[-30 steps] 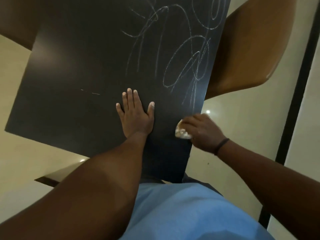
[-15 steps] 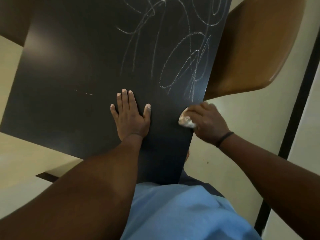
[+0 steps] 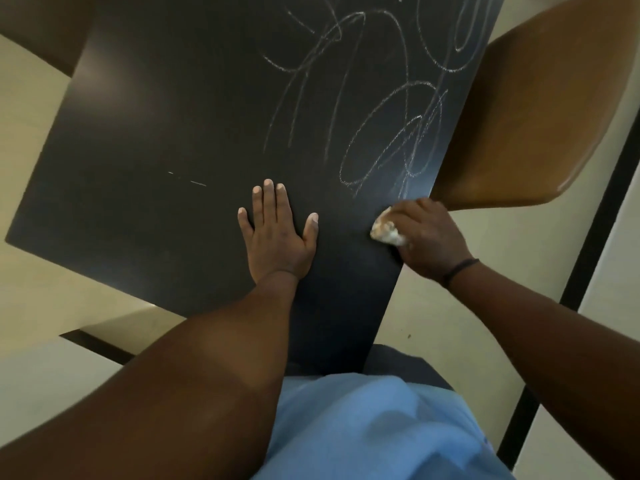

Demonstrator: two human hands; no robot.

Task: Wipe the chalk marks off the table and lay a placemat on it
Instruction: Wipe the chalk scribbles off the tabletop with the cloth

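Observation:
A black table [image 3: 156,133] fills the upper middle of the head view. White chalk marks [image 3: 391,109] loop over its right half, and two short dashes [image 3: 197,182] lie further left. My left hand [image 3: 277,233] presses flat on the table, fingers spread, holding nothing. My right hand [image 3: 427,237] is at the table's right edge, closed on a crumpled white cloth [image 3: 386,232] that touches the surface just below the lowest chalk loops. No placemat is in view.
A brown chair [image 3: 540,109] stands close against the table's right edge, just beyond my right hand. Another brown chair [image 3: 45,26] shows at the top left. Cream floor [image 3: 460,341] surrounds the table, with a dark strip [image 3: 595,220] at the right.
My right hand with the cloth has slid up along the right edge toward the lowest chalk loops. My left hand has stayed flat on the table.

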